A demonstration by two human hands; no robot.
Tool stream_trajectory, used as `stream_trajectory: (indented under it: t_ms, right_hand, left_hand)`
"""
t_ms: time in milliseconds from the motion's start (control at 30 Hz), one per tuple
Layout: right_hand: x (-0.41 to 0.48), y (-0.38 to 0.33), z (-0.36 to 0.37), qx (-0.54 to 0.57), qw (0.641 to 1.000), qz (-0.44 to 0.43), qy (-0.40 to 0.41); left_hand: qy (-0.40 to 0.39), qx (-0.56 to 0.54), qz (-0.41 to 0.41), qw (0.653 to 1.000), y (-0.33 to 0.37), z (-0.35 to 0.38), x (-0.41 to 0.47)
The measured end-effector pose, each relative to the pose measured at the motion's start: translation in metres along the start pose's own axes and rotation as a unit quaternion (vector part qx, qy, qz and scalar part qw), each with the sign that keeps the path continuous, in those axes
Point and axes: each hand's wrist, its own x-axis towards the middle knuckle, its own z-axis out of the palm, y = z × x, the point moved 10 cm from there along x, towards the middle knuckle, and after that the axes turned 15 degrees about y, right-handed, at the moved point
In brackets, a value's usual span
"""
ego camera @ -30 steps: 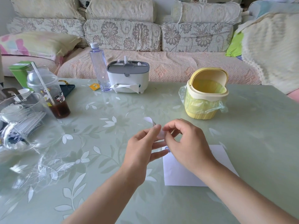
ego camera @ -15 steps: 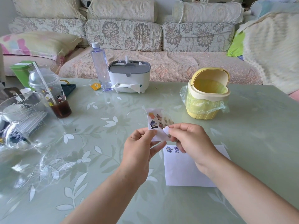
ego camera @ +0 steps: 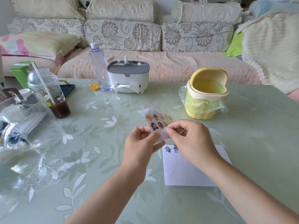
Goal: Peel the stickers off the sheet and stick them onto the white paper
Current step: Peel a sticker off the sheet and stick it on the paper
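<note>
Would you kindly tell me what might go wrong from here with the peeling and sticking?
1. The sheet hangs curved in the air, pinched only at its lower edge by the left hand and right hand; a hard pull may tear or crease a sticker.
2. The right hand hides part of the paper's top edge beside the two stickers there, so the next one might overlap them or land crooked.

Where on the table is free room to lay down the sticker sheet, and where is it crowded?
Free: the right side of the table, beyond the white paper and yellow bin; also the middle, between the tissue box and the held sticker sheet. Crowded: the left, with drink cup, clear jug and plastic wrap.
</note>
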Motion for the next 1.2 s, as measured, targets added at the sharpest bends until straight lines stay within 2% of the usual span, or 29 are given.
stream_trajectory:
  t_ms: [33,67,100,167,200,233,267,333,467,633,867,1000,1200]
  right_hand:
    - [0.001,0.0,0.0,-0.015,1.0,-0.014,0.002]
    - [0.002,0.001,0.0,-0.028,0.999,-0.025,0.0]
    - [0.003,0.003,0.0,-0.035,0.999,-0.032,-0.006]
    - [0.004,0.006,0.003,-0.031,0.998,-0.042,-0.033]
    - [0.005,0.006,0.004,-0.032,0.997,-0.052,-0.046]
    - [0.005,0.005,0.005,-0.038,0.996,-0.065,-0.054]
    - [0.006,0.006,0.006,-0.046,0.994,-0.077,-0.06]
    - [0.006,0.007,0.008,-0.054,0.992,-0.088,-0.074]
    - [0.002,0.005,0.013,-0.071,0.985,-0.117,-0.1]
    - [-0.002,0.012,0.019,-0.065,0.982,-0.115,-0.136]
    - [-0.008,0.034,0.028,-0.093,0.982,-0.082,-0.146]
    - [-0.014,0.041,0.043,-0.134,0.974,-0.087,-0.161]
    - [-0.02,0.036,0.068,-0.218,0.951,-0.141,-0.167]
  left_hand:
    - [0.015,0.07,0.073,0.995,0.008,-0.004,0.001]
    - [0.031,0.155,0.173,0.972,0.022,-0.006,-0.002]
    - [0.036,0.24,0.285,0.927,0.039,-0.004,-0.007]
    - [-0.003,0.384,0.476,0.791,0.055,0.015,-0.021]
    - [-0.027,0.43,0.527,0.732,0.054,0.022,-0.025]
    - [-0.048,0.46,0.546,0.699,0.05,0.025,-0.025]
    - [-0.067,0.476,0.538,0.692,0.046,0.026,-0.023]
    - [-0.087,0.482,0.505,0.711,0.039,0.025,-0.018]
    - [-0.078,0.48,0.51,0.71,0.041,0.024,-0.016]
    - [-0.126,0.527,0.523,0.658,0.026,0.029,-0.011]
    - [-0.169,0.594,0.427,0.66,-0.004,0.014,0.015]
    - [-0.171,0.641,0.394,0.637,-0.018,0.0,0.03]
    - [-0.161,0.636,0.383,0.65,-0.021,-0.008,0.033]
